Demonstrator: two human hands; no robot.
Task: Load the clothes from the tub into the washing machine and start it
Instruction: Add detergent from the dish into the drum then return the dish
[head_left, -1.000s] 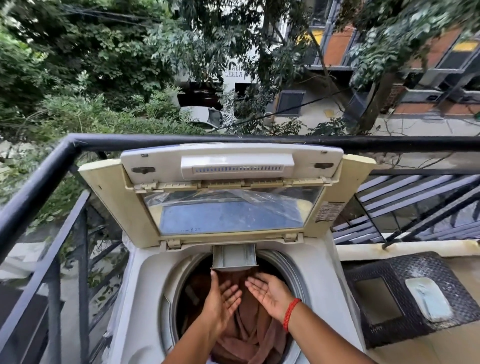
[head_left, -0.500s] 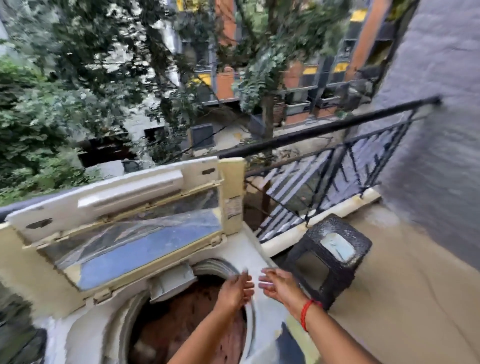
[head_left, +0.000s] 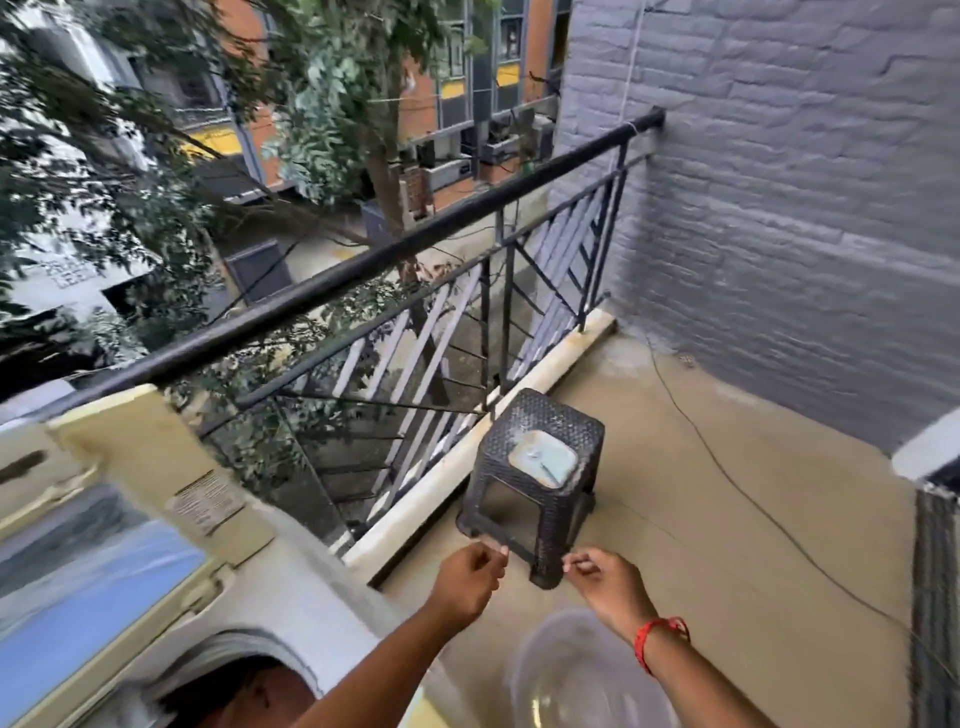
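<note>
The white top-loading washing machine (head_left: 291, 587) fills the lower left, its cream lid (head_left: 130, 467) raised. Brown clothes (head_left: 254, 691) show in the drum opening at the bottom edge. A clear, pale tub (head_left: 571, 670) sits on the floor below my hands, blurred; it looks empty. My left hand (head_left: 467, 579) hovers past the machine's right edge, fingers loosely curled, holding nothing. My right hand (head_left: 610, 584), with a red thread on the wrist, hangs over the tub, fingers loosely curled and empty.
A dark woven plastic stool (head_left: 540, 478) stands just beyond my hands, with a pale blue packet (head_left: 543, 460) on top. A black balcony railing (head_left: 415, 244) runs behind it. A grey brick wall (head_left: 779, 208) closes the right side. A thin cable (head_left: 753, 504) lies on the floor.
The view has swung right, away from the drum toward the balcony floor. Both hands came up out of the drum, empty, and now hang over the tub beside the machine.
</note>
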